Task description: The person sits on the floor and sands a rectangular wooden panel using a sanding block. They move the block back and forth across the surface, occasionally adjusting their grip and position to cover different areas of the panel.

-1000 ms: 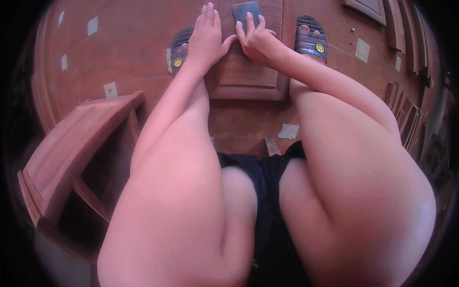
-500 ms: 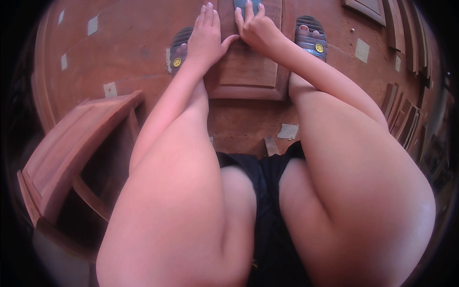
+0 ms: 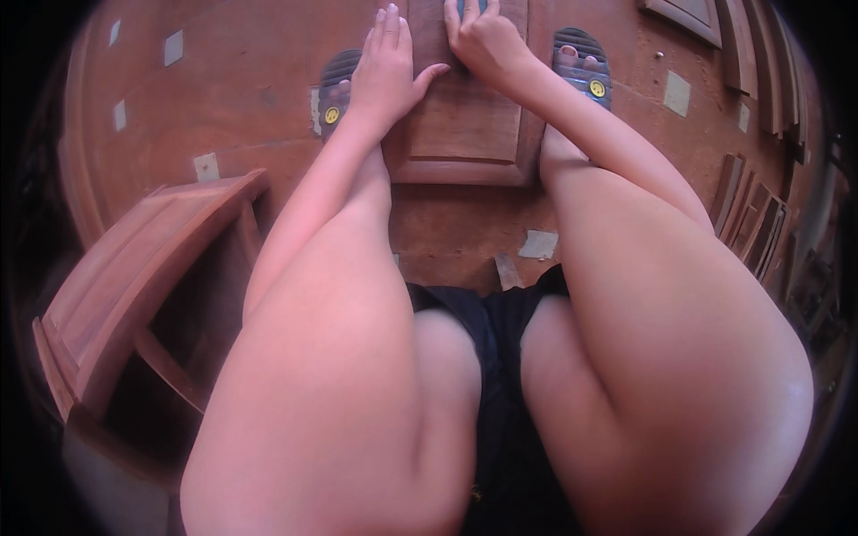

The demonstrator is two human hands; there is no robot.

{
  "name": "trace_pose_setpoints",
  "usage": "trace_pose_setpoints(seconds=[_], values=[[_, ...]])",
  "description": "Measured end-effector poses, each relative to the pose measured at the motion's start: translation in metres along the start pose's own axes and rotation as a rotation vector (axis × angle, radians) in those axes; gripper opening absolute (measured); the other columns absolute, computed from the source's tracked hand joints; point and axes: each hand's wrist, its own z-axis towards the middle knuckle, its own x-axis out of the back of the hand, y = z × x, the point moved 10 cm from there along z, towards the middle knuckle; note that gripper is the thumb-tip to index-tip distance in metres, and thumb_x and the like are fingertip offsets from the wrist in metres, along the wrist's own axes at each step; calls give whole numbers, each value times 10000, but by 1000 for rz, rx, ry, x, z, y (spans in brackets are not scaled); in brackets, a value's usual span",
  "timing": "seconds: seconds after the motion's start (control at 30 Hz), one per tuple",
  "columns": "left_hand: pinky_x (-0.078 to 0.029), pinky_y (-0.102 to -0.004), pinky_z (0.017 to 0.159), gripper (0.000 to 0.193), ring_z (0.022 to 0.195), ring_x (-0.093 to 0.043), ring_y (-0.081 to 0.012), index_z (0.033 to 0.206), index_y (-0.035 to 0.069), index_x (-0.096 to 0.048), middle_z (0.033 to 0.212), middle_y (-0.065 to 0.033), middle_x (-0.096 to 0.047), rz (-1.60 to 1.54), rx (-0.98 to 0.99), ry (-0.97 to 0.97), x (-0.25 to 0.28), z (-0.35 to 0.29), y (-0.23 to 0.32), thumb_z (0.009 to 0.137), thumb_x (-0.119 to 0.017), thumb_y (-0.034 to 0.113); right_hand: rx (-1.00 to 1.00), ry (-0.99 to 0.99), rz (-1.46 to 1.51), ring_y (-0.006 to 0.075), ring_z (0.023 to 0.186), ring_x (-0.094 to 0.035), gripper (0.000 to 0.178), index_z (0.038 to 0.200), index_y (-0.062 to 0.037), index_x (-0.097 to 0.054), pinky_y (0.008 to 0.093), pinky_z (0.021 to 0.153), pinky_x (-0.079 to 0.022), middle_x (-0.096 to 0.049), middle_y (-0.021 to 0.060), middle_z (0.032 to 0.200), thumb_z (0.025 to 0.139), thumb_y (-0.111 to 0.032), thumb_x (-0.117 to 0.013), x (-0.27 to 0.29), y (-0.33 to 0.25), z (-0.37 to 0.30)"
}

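A reddish-brown wooden panel (image 3: pixel 465 125) is seen lying flat on the floor (image 3: pixel 268 107) between two sandals (image 3: pixel 579 40), its far end cut off by the top of the view. The left hand (image 3: pixel 384 71) is laid along its left side, fingers straight, thumb spread, nothing clasped. A blue-grey pad (image 3: pixel 460 9) is mostly hidden under the bent fingers of the right hand (image 3: pixel 492 40); whether the grip is pinched on it or only pressed cannot be told. The panel is judged stiff and fairly heavy, best held by its border; the pad, light and bendable, by its sides. Sideways room is narrowed by the sandals; beyond the near edge, floor is shown.
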Motion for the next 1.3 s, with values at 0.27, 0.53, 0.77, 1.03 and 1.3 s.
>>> trace_pose_setpoints(seconds=[0.27, 0.53, 0.77, 1.03, 1.3], values=[[-302, -437, 1147, 836, 1409, -306, -416, 1378, -149, -380, 1491, -309, -323, 2, -5, -21, -7, -3, -7, 853, -693, 422, 340, -24, -4, 471, 955, -674, 473, 1190, 172, -564, 471, 727, -588, -634, 375, 1068, 840, -144, -523, 41, -44, -52], [-296, -439, 1148, 843, 1417, -291, -414, 1368, -150, -396, 1504, -307, -302, 0, 6, -17, -4, -1, -3, 858, -682, 456, 10, -82, 86, 496, 960, -662, 488, 1203, 149, -573, 504, 681, -588, -611, 388, 1104, 854, -192, -548, -1, -3, -3], [-294, -438, 1149, 860, 1421, -281, -412, 1368, -153, -393, 1501, -316, -300, -2, 28, -12, -12, -4, -13, 862, -667, 486, 241, -83, -55, 451, 1010, -666, 475, 1149, 181, -588, 516, 797, -568, -660, 338, 1043, 832, -171, -549, 31, -23, -34], [-298, -439, 1147, 862, 1414, -295, -415, 1356, -157, -406, 1500, -311, -306, -11, 24, -2, -8, -5, -9, 859, -667, 498, 199, -479, 95, 615, 1070, -551, 431, 1171, 88, -644, 642, 736, -548, -537, 349, 1283, 880, -218, -558, 11, -23, -38], [-306, -440, 1143, 867, 1412, -301, -411, 1355, -155, -409, 1501, -305, -311, -18, 9, 16, -7, -2, -8, 855, -671, 503, -54, -280, 23, 544, 1043, -611, 496, 1189, 205, -549, 556, 762, -572, -586, 370, 1176, 833, -141, -574, -8, 22, -17]])
